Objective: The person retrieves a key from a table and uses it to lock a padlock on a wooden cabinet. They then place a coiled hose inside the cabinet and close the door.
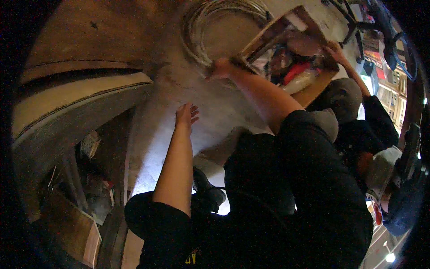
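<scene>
My left hand (187, 114) hangs over the concrete floor with its fingers apart and nothing in them. My right hand (220, 70) reaches forward to the lower edge of a coil of pale cable or tubing (197, 50) on the floor. It is also close to the left corner of a tilted open box (316, 92). Its fingers are blurred, so I cannot tell whether they grip the coil. The box holds a jumble, including a red item (295, 71) and a pale clear bag (301, 81). Another person's hand (335, 51) is at the box's right edge.
A co-worker in dark clothes and a cap (405, 206) crouches close on my right. At my left stands a wooden piece with a curved-looking edge (85, 96), dark space beneath it. Black chair legs (351, 27) and lit shelves (394, 92) are at the far right.
</scene>
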Action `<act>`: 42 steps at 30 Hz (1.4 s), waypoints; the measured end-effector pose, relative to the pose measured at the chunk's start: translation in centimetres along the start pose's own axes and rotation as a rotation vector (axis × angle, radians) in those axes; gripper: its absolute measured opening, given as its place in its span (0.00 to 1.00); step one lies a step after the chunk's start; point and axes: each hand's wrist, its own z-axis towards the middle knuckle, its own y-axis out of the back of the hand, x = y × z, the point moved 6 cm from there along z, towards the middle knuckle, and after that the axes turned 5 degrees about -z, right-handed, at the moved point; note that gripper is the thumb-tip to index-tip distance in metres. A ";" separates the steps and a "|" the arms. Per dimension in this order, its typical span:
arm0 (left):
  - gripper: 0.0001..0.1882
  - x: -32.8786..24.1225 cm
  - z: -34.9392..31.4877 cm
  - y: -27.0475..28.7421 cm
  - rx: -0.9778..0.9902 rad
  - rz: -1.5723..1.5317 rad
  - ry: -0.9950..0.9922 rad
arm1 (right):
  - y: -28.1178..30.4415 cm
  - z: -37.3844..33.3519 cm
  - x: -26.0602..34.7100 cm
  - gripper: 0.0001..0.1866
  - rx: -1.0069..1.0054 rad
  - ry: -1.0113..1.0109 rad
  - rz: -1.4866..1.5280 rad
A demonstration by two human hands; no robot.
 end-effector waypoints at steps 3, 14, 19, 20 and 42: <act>0.21 1.7 1.7 -2.3 0.060 -0.159 0.027 | -3.3 -2.1 1.5 0.43 0.064 0.063 -0.052; 0.43 -1.0 -0.2 -1.4 0.196 -0.142 -0.181 | -4.5 -9.5 10.3 0.41 0.272 0.382 0.696; 0.46 -0.5 -5.4 2.2 -0.151 0.140 -0.358 | -7.1 -14.6 12.3 0.29 0.640 0.426 1.042; 0.45 0.4 -7.5 2.8 -0.066 -0.154 -0.375 | -7.2 -17.1 13.5 0.25 0.712 0.295 0.907; 0.28 -7.0 -31.3 3.6 0.688 -0.714 -0.303 | -2.7 -36.2 24.3 0.36 1.500 0.639 0.660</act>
